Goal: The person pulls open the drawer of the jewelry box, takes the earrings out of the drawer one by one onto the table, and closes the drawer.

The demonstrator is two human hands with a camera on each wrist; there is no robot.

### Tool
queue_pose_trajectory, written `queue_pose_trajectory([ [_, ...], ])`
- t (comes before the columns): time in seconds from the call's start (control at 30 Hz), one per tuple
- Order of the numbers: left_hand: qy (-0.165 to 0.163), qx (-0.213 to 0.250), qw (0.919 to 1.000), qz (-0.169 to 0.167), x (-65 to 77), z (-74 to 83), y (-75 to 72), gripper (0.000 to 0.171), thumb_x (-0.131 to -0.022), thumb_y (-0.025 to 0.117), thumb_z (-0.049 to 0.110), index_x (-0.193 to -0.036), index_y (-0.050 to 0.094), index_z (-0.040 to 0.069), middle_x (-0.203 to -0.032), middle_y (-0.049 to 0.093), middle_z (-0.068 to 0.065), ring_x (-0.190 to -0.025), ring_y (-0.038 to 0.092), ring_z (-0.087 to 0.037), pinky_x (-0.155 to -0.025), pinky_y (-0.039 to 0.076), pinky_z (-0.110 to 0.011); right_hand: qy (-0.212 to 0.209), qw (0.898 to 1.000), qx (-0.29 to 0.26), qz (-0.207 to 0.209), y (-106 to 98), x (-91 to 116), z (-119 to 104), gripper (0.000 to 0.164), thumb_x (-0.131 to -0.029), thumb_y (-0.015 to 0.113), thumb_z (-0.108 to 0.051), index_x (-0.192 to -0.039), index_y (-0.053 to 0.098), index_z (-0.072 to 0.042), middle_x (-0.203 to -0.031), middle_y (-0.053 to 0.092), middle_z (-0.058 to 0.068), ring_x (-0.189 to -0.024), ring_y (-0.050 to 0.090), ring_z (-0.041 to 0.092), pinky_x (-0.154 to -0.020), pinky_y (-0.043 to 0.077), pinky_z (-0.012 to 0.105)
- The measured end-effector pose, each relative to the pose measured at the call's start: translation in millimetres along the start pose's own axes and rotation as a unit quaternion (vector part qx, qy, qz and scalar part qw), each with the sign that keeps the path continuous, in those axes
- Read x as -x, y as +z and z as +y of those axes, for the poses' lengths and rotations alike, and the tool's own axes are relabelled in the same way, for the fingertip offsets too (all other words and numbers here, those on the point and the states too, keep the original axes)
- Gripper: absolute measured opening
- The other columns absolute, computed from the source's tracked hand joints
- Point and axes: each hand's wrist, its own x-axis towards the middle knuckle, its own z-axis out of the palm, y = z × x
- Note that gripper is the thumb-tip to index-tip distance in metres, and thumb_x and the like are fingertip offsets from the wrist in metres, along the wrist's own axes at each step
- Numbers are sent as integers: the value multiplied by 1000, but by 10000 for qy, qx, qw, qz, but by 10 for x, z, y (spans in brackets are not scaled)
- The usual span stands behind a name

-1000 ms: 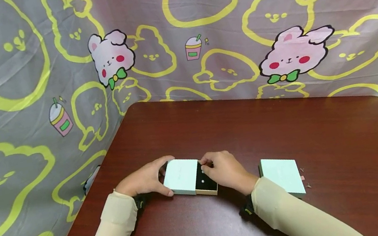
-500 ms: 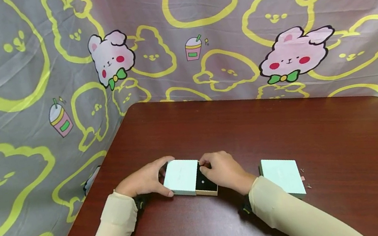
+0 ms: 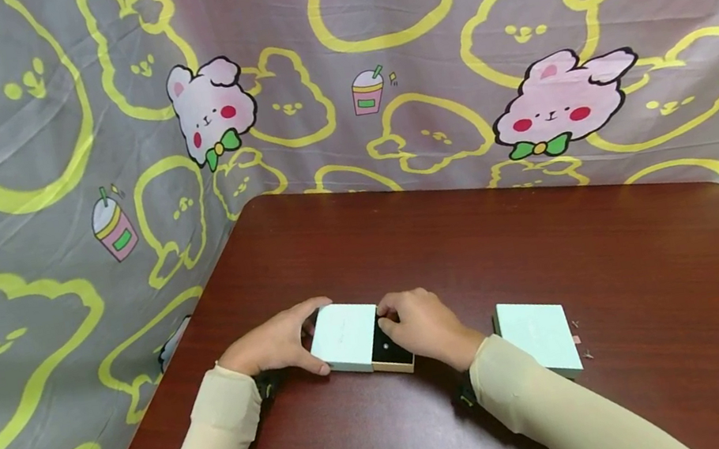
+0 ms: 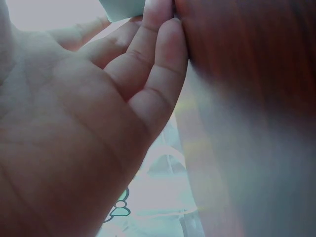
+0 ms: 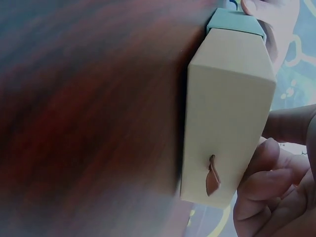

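A mint-green jewellery box sleeve (image 3: 346,337) lies on the table, gripped across its left end by my left hand (image 3: 277,343). From its right side sticks out a cream drawer (image 5: 227,118) with a black insert (image 3: 385,354). On the insert sits a small white stud (image 3: 386,346). My right hand (image 3: 430,330) curls over the drawer's far part, thumb and index fingertips down at the black insert; whatever lies between them is hidden. A pink ribbon tab (image 5: 212,180) shows on the drawer's end in the right wrist view.
To the right stands a second mint-green box (image 3: 538,336) with a pink tab. Beside it lie two tiny metallic pieces, one behind (image 3: 575,324) and one nearer (image 3: 588,355). A patterned cloth (image 3: 309,105) rises behind and left of the brown table (image 3: 449,241).
My right fingers have shifted slightly left over the insert, covering a second white stud that showed beside them a second ago. The left hand and the box stay in place.
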Motion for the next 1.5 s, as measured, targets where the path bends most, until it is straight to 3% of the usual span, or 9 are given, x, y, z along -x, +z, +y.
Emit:
queue_pose_trajectory([
  [0.9,12,-59,10000,1,8,4,-6,103,-60,95,26,-145,38,9,-116,55,0,-93,56,-18,-78,49,-33,-296,9985,470,-23,28,-15,-23,11,-88,67,-19,-96,73,-15,-72,62,-11,-55,50,3,-57,46,28],
  [1.5,6,-49,10000,-15,2,22,-6,103,-61,94,26,-145,38,7,-116,54,-1,-94,55,-18,-76,49,-34,-502,9954,814,-35,35,-30,-14,8,-85,70,-19,-91,75,-15,-84,70,-3,-70,62,12,-65,51,32],
])
